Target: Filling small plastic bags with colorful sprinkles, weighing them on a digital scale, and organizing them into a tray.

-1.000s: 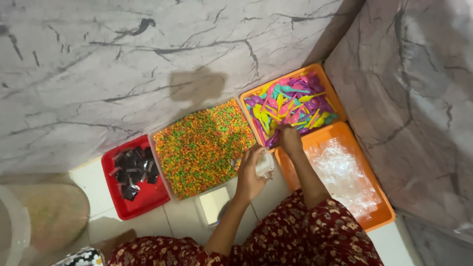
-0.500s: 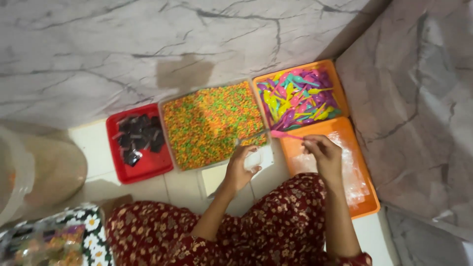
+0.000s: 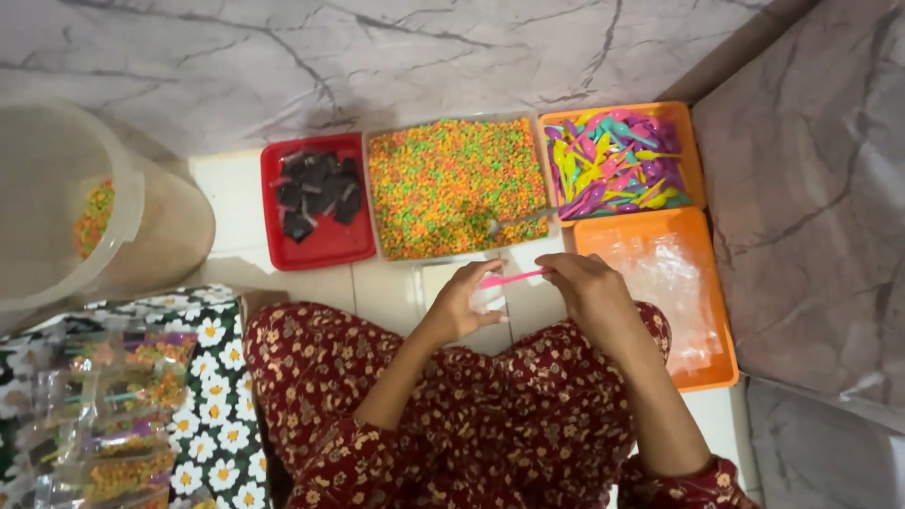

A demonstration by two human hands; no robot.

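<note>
While the left hand (image 3: 464,303) pinches a small clear packet (image 3: 488,300) and the right hand (image 3: 586,285) grips a pink plastic spoon (image 3: 512,278) over it above the lap, beyond lie an orange tray of clear bags (image 3: 722,311), a tray of multicoloured cereal bits (image 3: 452,184) and a tray of coloured spoons (image 3: 695,155).

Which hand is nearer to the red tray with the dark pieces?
The left hand. It is below and to the right of the red tray; the right hand is farther right, beside the orange tray.
</note>
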